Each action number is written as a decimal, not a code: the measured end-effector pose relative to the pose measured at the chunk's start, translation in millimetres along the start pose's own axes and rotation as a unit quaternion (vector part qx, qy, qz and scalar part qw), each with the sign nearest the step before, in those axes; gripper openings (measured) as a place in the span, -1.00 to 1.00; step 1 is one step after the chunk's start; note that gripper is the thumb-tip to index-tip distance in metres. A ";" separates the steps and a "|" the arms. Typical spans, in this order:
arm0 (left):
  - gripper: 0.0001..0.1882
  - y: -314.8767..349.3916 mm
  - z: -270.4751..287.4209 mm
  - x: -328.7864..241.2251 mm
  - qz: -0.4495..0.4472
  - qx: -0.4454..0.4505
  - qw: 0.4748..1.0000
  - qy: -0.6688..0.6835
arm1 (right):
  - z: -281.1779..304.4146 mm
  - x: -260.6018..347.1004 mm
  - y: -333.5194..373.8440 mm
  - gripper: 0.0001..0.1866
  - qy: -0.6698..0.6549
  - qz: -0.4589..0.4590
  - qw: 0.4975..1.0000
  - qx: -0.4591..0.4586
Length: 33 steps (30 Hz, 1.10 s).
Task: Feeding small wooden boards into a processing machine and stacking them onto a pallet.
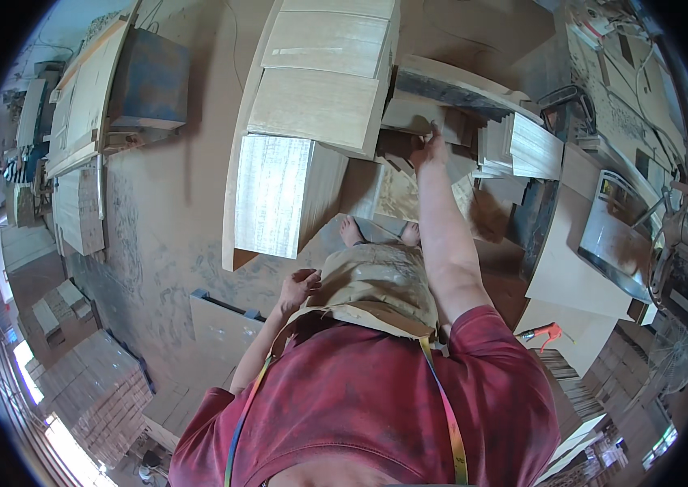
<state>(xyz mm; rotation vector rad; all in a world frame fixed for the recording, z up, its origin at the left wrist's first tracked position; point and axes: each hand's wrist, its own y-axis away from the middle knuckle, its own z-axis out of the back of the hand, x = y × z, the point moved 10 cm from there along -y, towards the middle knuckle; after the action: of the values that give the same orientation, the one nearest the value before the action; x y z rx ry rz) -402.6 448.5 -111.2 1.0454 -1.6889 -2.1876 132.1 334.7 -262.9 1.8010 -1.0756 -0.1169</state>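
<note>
My left hand (pixel 301 287) hangs beside my waist with its fingers loosely curled in and nothing visible in them. Reaching forward, my right hand (pixel 430 149) has its fingers apart, over brown boards (pixel 396 146) low beneath a wooden ledge (pixel 457 85). Whether its fingertips touch a board I cannot tell. Right of that hand stands a stack of thin pale panels (pixel 534 146) on edge. On my left side, flat pale wood panels (pixel 314 105) lie along a long bench, with a block of stacked panels (pixel 272 195) at its near end.
A machine with a shiny curved cover (pixel 616 231) stands at right, near an orange-handled tool (pixel 551 333). Far left is another bench (pixel 88 97) with a blue box-like side (pixel 149 81). Wrapped stacks (pixel 104 394) sit lower left. My bare feet (pixel 352 230) stand between the panels.
</note>
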 end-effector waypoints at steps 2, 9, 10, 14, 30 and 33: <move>-0.50 1.0 3.2 4.0 -0.002 -0.002 1.000 0.000 | -5.2 -6.9 -0.2 -0.60 0.019 -0.013 1.000 -0.002; -0.49 4.5 9.2 -1.5 0.001 0.001 0.999 -0.037 | 1.3 -14.7 54.6 -0.70 0.078 0.058 0.993 -0.069; -0.49 4.7 8.4 -7.3 0.001 0.000 0.999 -0.045 | 1.7 -11.1 74.0 -0.73 0.080 0.091 0.989 -0.086; -0.48 1.2 -1.8 -26.0 -0.022 0.009 0.998 -0.050 | 13.5 17.5 135.3 -0.67 0.174 0.230 0.957 -0.043; 0.01 63.4 -265.2 -296.0 -0.377 0.350 0.832 -0.206 | 77.9 235.9 386.5 -0.73 0.550 0.340 0.763 0.005; 0.10 84.6 -321.2 -323.9 -0.410 0.367 0.806 -0.216 | 15.0 295.0 439.4 -0.75 0.614 0.475 0.631 -0.017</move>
<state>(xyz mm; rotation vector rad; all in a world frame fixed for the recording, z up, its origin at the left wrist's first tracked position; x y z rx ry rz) 14.0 346.2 65.7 1.8518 -2.8576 -2.3595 32.4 66.3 182.5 0.6414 -0.7525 1.5036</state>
